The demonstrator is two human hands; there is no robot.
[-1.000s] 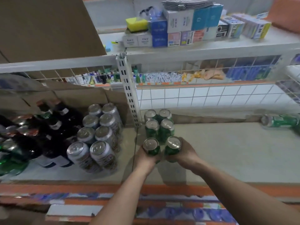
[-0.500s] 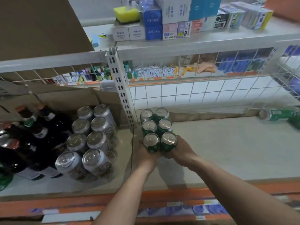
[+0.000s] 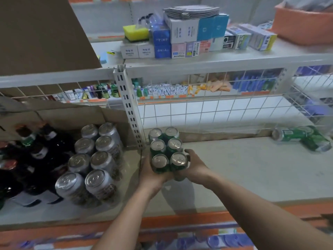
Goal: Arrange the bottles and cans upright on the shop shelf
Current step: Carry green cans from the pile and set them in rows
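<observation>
Several green cans stand upright in two short rows on the pale shelf (image 3: 243,170), just right of the white upright post (image 3: 128,109). My left hand (image 3: 153,179) wraps the front left green can (image 3: 160,164). My right hand (image 3: 195,166) wraps the front right green can (image 3: 179,160). Both front cans touch the pair behind them (image 3: 166,145). Two green cans (image 3: 288,135) (image 3: 316,141) lie on their sides at the shelf's far right.
Left of the post stand several silver cans (image 3: 93,163) and dark bottles (image 3: 36,156) in front of cardboard. A wire grid (image 3: 216,109) backs the shelf. Boxes (image 3: 182,33) and a sponge sit on the shelf above. An orange price strip runs along the front edge.
Both hands have pushed the two front cans back until they touch the rows behind. The view shifted slightly.
</observation>
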